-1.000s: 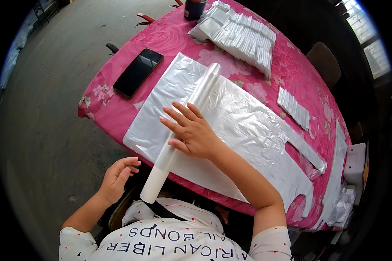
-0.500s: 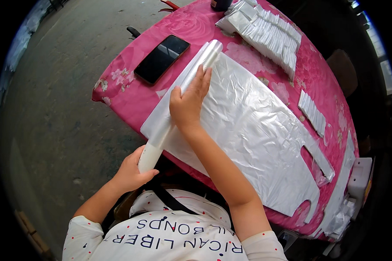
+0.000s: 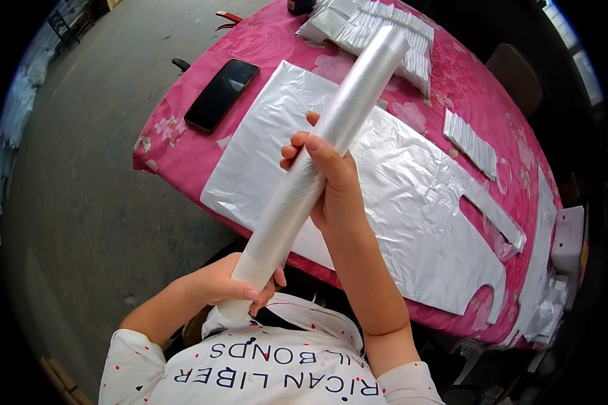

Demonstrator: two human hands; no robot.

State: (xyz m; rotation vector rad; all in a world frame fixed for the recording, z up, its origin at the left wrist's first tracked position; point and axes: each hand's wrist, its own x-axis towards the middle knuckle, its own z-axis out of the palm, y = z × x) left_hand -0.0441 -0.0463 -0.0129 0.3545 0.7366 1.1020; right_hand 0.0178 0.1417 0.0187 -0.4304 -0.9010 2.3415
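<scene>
A long roll of clear plastic film (image 3: 311, 165) is held slantwise above the table, its lower end near my body and its upper end pointing to the far right. My left hand (image 3: 250, 287) is closed round the lower end. Around the middle of the roll my right hand (image 3: 327, 165) is wrapped, thumb on top. Below it lies a stack of flat, shiny whitish plastic bags (image 3: 412, 216) with cut-out handles at the right end. The roll and my right forearm hide part of the stack.
A pink flowered tablecloth (image 3: 172, 145) covers the table. On it are a black phone (image 3: 221, 94) at left, a large pile of folded white packets (image 3: 412, 57) at the back and a smaller row of packets (image 3: 471, 143) at right. A white plastic box (image 3: 567, 233) stands by the right edge.
The roll has been lifted off the left end of the bag stack and drawn toward me. My right hand has shifted from resting on top of it to gripping round it.
</scene>
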